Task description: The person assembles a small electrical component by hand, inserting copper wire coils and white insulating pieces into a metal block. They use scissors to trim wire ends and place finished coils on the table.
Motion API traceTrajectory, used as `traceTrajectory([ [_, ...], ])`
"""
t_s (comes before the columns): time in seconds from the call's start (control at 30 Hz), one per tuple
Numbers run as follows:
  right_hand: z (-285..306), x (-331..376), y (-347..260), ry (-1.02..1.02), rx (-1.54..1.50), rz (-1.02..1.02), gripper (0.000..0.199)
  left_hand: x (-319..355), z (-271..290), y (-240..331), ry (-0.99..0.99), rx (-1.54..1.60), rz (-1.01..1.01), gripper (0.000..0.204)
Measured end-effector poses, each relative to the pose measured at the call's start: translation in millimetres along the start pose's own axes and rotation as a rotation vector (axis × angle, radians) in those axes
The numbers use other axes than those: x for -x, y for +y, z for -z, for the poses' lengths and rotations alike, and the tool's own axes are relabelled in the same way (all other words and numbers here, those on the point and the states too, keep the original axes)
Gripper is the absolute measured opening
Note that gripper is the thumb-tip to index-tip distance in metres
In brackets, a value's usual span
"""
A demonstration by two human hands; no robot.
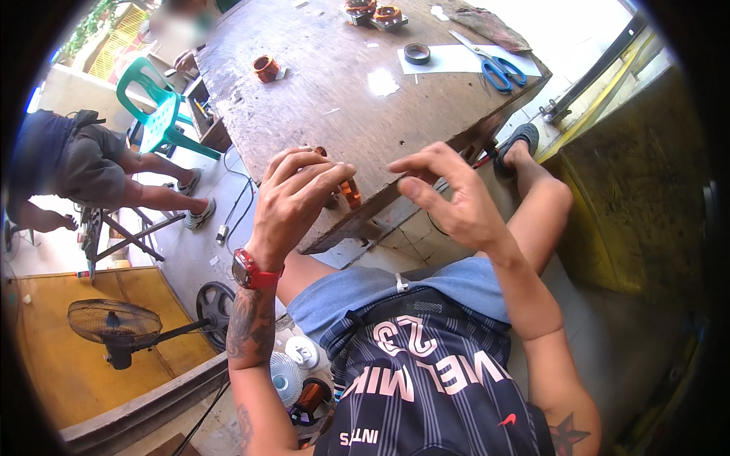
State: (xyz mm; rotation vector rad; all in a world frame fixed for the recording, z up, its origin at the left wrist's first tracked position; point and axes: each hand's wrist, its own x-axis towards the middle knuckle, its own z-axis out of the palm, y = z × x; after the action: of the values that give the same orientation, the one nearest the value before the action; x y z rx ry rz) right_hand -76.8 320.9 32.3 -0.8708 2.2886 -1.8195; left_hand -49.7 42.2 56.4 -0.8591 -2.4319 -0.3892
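Note:
My left hand (296, 186) is closed around a copper-wound coil (350, 193) at the near edge of the wooden table (334, 114). Fingers cover much of the coil, and orange copper shows beside the fingertips. To its right, my right hand (452, 194) hovers just off the table edge. Its thumb and index finger stand apart, and I see nothing between them. Another copper coil (266, 68) sits farther back on the left of the tabletop. At the far edge are wound motor stators (389, 18) with copper windings.
Blue-handled scissors (498, 72) and a black tape roll (417, 53) lie on white paper (449, 62) at the table's right. A folded cloth (493, 29) is behind. Leftward are a green chair (160, 114), a person (91, 159) and a fan (114, 323). Cables (236, 205) cross the floor.

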Motion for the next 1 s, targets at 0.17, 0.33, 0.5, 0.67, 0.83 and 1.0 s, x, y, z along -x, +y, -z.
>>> traceTrajectory([
  [0.17, -36, -18, -6, -0.088, -0.123, -0.07, 0.034, -3, 0, 1, -0.048, -0.038, -0.017, 0.039],
  [0.33, -43, -21, -2, -0.117, -0.23, -0.18, 0.031, -7, 2, 1, -0.052, 0.0, 0.009, 0.038],
  [0.5, -45, -23, 6, -0.136, -0.333, -0.045, 0.025, -6, -1, 0, -0.038, 0.146, 0.14, 0.03],
  [0.67, -49, -16, 9, -0.053, -0.18, 0.046, 0.024, -5, -2, -6, -0.027, 0.172, 0.174, 0.031],
  [0.83, -57, -19, 12, -0.109, -0.464, -0.143, 0.026, 1, -4, 22, 0.12, -0.174, 0.273, 0.038],
  [1.0, -79, -16, 19, -0.069, -0.95, -0.3, 0.024, 40, -46, 102, 0.372, -0.079, 0.533, 0.026],
])
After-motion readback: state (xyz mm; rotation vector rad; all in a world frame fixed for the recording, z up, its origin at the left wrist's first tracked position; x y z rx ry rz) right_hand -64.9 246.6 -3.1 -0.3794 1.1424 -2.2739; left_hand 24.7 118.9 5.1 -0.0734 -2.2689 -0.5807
